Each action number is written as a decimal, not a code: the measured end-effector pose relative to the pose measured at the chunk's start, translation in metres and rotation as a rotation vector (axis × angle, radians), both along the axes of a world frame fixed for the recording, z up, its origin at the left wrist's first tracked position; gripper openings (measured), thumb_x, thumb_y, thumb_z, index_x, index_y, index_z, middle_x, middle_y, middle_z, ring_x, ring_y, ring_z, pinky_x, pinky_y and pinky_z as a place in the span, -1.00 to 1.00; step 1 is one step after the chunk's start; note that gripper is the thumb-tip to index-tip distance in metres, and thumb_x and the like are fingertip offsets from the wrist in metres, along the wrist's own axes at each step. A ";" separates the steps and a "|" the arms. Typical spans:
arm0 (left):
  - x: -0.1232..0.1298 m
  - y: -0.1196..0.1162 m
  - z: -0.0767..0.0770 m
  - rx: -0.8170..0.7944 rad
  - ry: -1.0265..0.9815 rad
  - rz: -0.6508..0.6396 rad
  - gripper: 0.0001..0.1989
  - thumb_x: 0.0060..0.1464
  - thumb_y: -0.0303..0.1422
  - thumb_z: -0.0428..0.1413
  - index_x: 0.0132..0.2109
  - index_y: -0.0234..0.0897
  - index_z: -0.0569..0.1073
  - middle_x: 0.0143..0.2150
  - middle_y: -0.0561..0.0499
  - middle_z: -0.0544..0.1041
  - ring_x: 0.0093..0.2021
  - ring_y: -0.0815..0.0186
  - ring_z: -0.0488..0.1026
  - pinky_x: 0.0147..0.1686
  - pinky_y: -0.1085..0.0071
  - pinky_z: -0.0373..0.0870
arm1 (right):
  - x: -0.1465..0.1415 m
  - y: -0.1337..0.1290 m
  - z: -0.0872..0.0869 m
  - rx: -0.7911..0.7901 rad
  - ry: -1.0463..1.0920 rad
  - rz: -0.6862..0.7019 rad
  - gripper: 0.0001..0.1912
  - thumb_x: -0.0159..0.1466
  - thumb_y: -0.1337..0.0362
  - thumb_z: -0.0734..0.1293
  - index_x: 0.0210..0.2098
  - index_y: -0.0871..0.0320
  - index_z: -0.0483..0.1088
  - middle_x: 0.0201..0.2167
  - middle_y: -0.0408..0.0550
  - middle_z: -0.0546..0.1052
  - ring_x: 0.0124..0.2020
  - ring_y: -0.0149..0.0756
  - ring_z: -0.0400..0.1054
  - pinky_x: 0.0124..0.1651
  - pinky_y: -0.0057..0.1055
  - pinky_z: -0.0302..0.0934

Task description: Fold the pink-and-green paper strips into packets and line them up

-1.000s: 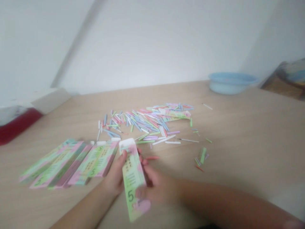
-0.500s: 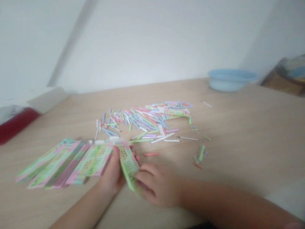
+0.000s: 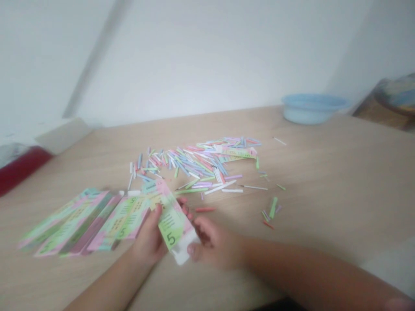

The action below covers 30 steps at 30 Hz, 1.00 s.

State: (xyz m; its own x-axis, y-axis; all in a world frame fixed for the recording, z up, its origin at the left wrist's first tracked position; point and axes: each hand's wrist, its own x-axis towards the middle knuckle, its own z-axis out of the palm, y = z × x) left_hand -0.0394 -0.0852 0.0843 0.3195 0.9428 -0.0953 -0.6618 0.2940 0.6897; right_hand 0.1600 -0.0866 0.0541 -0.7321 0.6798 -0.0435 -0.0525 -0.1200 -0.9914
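A narrow green and pink paper box point(image 3: 171, 222) marked 5 is held up between both hands, its white end flap point(image 3: 186, 249) folded out toward me. My left hand point(image 3: 151, 235) grips its left side, thumb on the front and fingertips showing past the right edge. My right hand point(image 3: 215, 242) pinches the box's lower right end by the white flap. Left of my hands, several matching boxes point(image 3: 78, 222) lie side by side on the table. Beyond them spreads a pile of thin coloured sticks point(image 3: 191, 162), too blurred to name exactly.
Another green and pink paper box point(image 3: 235, 152) lies on the stick pile. A few loose green and orange pieces point(image 3: 273, 208) are scattered to the right. At the back right stands a light blue basin point(image 3: 314, 109). A red object point(image 3: 24, 168) sits at the left edge, and a white wall rises behind.
The held box has turned so its broad printed face and white end flap show. My right hand has shifted its fingers, bringing the thumb onto the flap. My left hand keeps its grip.
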 end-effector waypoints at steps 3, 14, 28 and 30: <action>-0.002 0.001 -0.002 -0.115 0.027 0.037 -0.42 0.09 0.10 0.24 -0.06 -0.37 0.55 -0.27 -0.10 0.59 -0.23 0.14 0.59 -0.15 0.23 0.57 | 0.005 -0.001 -0.001 0.344 -0.050 -0.121 -0.59 0.34 0.04 0.39 0.07 0.08 0.31 -0.16 -0.06 0.54 -0.29 -0.34 0.44 -0.28 -0.41 0.30; 0.004 -0.006 -0.014 -0.195 0.037 -0.015 -0.36 0.07 0.17 0.22 -0.07 -0.37 0.57 -0.22 -0.13 0.65 -0.23 0.10 0.62 -0.13 0.18 0.58 | 0.006 0.004 0.013 0.863 -0.265 -0.252 -0.72 0.34 0.01 0.40 -0.16 0.09 0.44 -0.38 -0.14 0.51 -0.38 -0.33 0.38 -0.25 -0.39 0.25; 0.014 -0.015 -0.014 -0.214 0.135 0.036 -0.42 0.14 0.13 0.17 -0.08 -0.36 0.59 -0.22 -0.15 0.66 -0.24 0.13 0.63 -0.22 0.27 0.58 | 0.006 -0.002 0.016 1.377 -0.348 -0.270 -0.73 0.42 0.06 0.28 -0.25 0.13 0.44 -0.32 -0.06 0.51 -0.30 -0.27 0.39 -0.26 -0.35 0.23; 0.013 -0.014 -0.013 -0.221 0.126 0.028 -0.40 0.13 0.15 0.17 -0.09 -0.36 0.59 -0.24 -0.15 0.65 -0.26 0.12 0.62 -0.26 0.27 0.58 | 0.007 0.001 0.015 1.369 -0.339 -0.286 -0.68 0.46 0.02 0.26 -0.25 0.13 0.44 -0.31 -0.07 0.52 -0.29 -0.29 0.39 -0.23 -0.37 0.24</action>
State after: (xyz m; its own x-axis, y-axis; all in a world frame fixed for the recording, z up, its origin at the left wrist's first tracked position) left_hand -0.0264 -0.0997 0.0714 0.2664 0.9030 -0.3372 -0.5844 0.4295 0.6885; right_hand 0.1669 -0.0851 0.0691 -0.6528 0.4481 0.6108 0.3454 0.8937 -0.2864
